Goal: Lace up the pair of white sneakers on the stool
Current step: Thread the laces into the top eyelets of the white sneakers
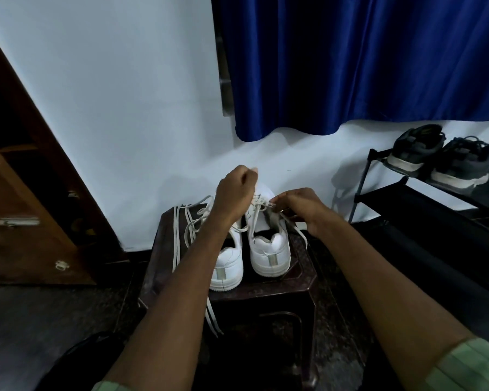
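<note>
Both hands' fingers pinched on lace [261, 204] of R sneaker [268, 238], L hand [236, 190], R hand [299, 203].

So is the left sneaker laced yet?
Not fully: the left sneaker has its lace trailing loose across the stool.

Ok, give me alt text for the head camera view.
Both hands, left hand and right hand, pull a lace on the right white sneaker, beside its pair on a dark stool. Loose laces drape left.
</note>
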{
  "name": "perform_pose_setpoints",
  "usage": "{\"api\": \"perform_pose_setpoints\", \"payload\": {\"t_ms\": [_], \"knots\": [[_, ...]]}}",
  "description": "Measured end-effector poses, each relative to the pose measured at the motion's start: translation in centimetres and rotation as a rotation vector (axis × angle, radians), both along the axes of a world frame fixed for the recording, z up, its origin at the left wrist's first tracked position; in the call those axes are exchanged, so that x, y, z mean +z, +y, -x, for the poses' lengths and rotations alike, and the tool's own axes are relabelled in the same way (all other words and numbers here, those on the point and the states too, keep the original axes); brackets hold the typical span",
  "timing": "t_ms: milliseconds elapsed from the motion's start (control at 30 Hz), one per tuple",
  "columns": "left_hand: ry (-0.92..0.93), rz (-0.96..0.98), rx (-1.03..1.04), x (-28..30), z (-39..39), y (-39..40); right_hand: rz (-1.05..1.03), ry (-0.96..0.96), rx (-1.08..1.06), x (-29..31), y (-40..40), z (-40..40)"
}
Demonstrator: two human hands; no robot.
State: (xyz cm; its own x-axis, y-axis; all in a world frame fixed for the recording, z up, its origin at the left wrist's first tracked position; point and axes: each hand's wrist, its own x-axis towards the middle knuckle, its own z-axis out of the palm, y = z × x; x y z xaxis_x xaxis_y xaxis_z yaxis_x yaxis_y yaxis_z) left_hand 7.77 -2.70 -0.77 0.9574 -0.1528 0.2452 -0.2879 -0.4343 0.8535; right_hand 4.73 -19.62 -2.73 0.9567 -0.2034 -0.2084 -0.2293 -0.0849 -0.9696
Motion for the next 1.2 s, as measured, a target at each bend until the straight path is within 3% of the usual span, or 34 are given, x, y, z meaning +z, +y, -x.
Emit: {"api": "perform_pose_setpoints", "payload": {"t_ms": [33, 100, 200, 333, 500, 567, 633, 667, 700, 733, 833, 900, 1033, 1133, 1167, 1200], "knots": [[-0.063, -0.235, 0.047, -0.6, -0.1, 0.1, 0.002, -0.003, -0.002, 0.1, 0.0, 0.1], [-0.110, -0.481, -0.006, -1.6, 0.1, 0.3, 0.013, -0.007, 0.006, 0.1, 0.0, 0.1], [-0.206, -0.592, -0.084, -2.3, 0.4, 0.4, -0.001, -0.004, 0.017, 0.1, -0.1, 0.2], [-0.426, -0.650, -0.003, -2.1, -0.1, 0.4, 0.007, -0.003, 0.020, 0.2, 0.0, 0.2], [-0.387, -0.801, 0.040, -2.5, -0.6, 0.0, -0.003, -0.017, 0.012, 0.0, -0.1, 0.2], [-0.289, -0.542, 0.000, -2.4, -0.6, -0.6, -0.007, -0.017, 0.001, -0.1, -0.2, 0.0], [-0.055, 0.076, -0.033, -1.5, -0.2, -1.1, 0.005, -0.008, -0.001, 0.0, -0.2, 0.0], [0.028, 0.287, -0.010, -1.1, -0.1, -1.1, 0.005, -0.008, 0.003, 0.1, -0.1, 0.0], [0.034, 0.351, 0.001, -0.6, -0.1, -1.0, 0.002, -0.013, 0.007, 0.2, -0.1, 0.1], [-0.028, 0.246, 0.017, -0.4, -0.3, -0.7, -0.001, -0.019, 0.009, 0.3, 0.0, 0.2], [-0.214, -0.440, 0.032, -1.6, -0.7, 0.3, -0.010, -0.033, 0.022, 0.4, 0.1, 0.4], [-0.267, -0.646, -0.018, -2.7, -0.5, 0.5, -0.008, -0.041, 0.035, 0.2, 0.0, 0.5], [-0.457, -0.743, 0.037, -2.4, -0.3, -0.2, 0.020, -0.039, 0.035, 0.0, -0.1, 0.3], [-0.360, -0.798, 0.072, -1.9, -0.5, -0.1, 0.001, -0.042, 0.027, 0.1, 0.0, 0.2], [-0.261, -0.679, 0.058, -1.9, -0.5, 0.0, 0.000, -0.044, 0.025, 0.1, 0.0, 0.3], [-0.130, -0.413, 0.021, -1.7, -0.3, -0.1, 0.004, -0.045, 0.025, 0.1, 0.0, 0.3]]}}
